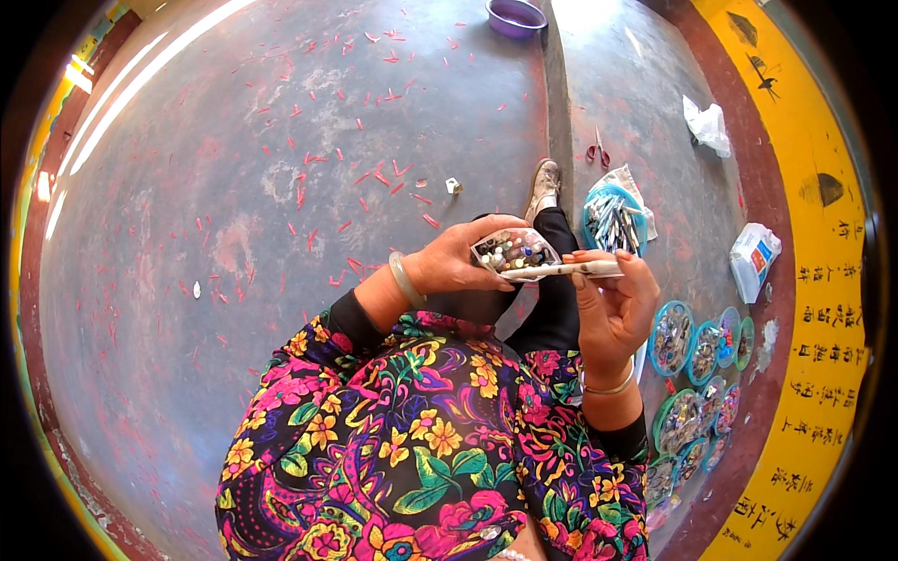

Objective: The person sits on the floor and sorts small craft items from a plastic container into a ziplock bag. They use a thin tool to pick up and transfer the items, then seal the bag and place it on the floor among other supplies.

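My left hand (460,257) is wrapped round a small white open container (475,245), held up in front of my body. Packed inside it are several small pieces (517,251) with dark, yellow and whitish round ends; their exact kind I cannot make out. Along the container's near edge runs a slim white strip (558,269); whether it is a flap or a separate piece is unclear. My right hand (619,304) is closed, pinching the right end of that strip between thumb and fingers. Beyond my right hand, a blue basket (587,222) of pens (615,221) stands on the floor.
Red-handled scissors (598,150) lie past the basket. Round baskets (673,338) of small parts cluster at the right, near a white plastic package (754,262) and a crumpled white bag (707,125). A purple basin (515,19) sits far off. Red scraps (379,175) litter the floor.
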The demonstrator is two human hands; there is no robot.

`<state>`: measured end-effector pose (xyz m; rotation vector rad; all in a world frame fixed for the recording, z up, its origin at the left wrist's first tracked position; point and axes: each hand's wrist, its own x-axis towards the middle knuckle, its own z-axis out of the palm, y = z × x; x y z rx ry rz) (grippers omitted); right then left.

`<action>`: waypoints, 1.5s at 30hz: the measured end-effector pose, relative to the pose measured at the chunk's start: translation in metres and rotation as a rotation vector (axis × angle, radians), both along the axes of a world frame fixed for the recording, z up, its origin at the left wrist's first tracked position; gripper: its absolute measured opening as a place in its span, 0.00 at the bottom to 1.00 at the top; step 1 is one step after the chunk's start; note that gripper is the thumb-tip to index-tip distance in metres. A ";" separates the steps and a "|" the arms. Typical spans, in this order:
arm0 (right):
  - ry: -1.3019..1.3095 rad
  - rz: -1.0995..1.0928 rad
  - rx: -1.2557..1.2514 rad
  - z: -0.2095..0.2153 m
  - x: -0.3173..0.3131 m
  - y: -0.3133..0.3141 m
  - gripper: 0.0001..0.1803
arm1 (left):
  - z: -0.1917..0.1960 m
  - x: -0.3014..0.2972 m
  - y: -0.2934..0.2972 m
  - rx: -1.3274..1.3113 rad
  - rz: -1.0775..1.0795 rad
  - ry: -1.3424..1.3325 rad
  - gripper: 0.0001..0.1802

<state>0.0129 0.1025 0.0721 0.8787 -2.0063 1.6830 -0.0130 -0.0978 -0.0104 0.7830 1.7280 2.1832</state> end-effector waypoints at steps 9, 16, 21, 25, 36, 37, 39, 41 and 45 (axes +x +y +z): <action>0.023 -0.098 0.178 -0.008 -0.004 -0.010 0.16 | 0.001 0.001 0.001 0.011 0.003 -0.011 0.41; -0.023 -0.145 0.282 -0.009 -0.007 -0.016 0.13 | 0.002 0.001 0.003 0.073 0.020 -0.042 0.40; 0.098 -0.040 0.439 -0.010 -0.015 -0.012 0.09 | -0.002 -0.002 0.002 0.065 0.033 -0.042 0.39; -0.022 -0.104 0.360 -0.011 -0.008 -0.018 0.10 | 0.000 -0.002 0.001 0.073 0.020 -0.076 0.40; 0.244 -0.191 0.534 -0.011 -0.010 -0.019 0.12 | -0.001 -0.003 0.002 0.066 0.040 -0.049 0.40; 0.260 -0.203 0.552 -0.012 -0.009 -0.020 0.12 | -0.001 -0.003 0.002 0.061 0.041 -0.060 0.40; 0.290 -0.227 0.588 -0.014 -0.007 -0.021 0.12 | 0.002 -0.004 0.002 0.097 0.019 -0.096 0.39; 0.277 -0.206 0.534 -0.019 -0.008 -0.020 0.11 | 0.002 -0.005 0.002 0.080 0.009 -0.083 0.39; 0.246 -0.156 0.511 -0.014 -0.013 -0.024 0.09 | -0.001 -0.010 0.001 -0.011 0.011 -0.001 0.41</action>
